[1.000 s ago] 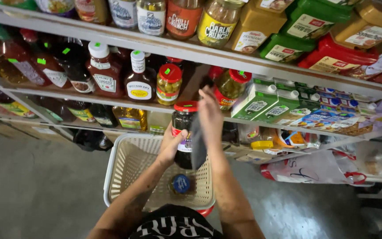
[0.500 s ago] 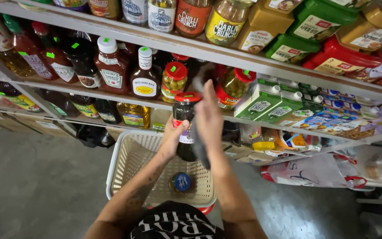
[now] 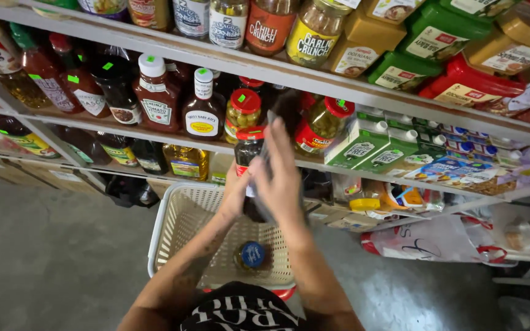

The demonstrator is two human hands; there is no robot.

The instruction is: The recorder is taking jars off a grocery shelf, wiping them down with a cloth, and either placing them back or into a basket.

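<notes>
**Operator A:** Two hands meet at the centre of the frame. Report each grip.

**Operator B:** Left hand [image 3: 235, 195]: fingers closed around the lower body of a dark glass jar with a red lid [image 3: 249, 160]. Right hand [image 3: 279, 171]: fingers extended, palm laid flat against the side of the same jar. It steadies rather than clamps.

**Operator A:** Position of the jar?

**Operator B:** Upright, held in the air in front of the middle shelf [image 3: 154, 132], above the white plastic basket [image 3: 173, 236] at lower centre. It touches neither shelf nor basket.

**Operator A:** Basket contents?

**Operator B:** One jar with a blue lid [image 3: 253, 254], standing on the basket floor, lid toward the camera. Nothing else shows inside.

**Operator A:** Status?

**Operator B:** Judged from position: one item is already loaded; the held jar is off the shelf and not yet set down.

**Operator A:** Adjacent stock?

**Operator B:** A ketchup bottle [image 3: 156, 92] and a barbecue sauce bottle [image 3: 203, 104] stand at upper left of the jar; green cartons [image 3: 363, 144] stand to its right.
</notes>
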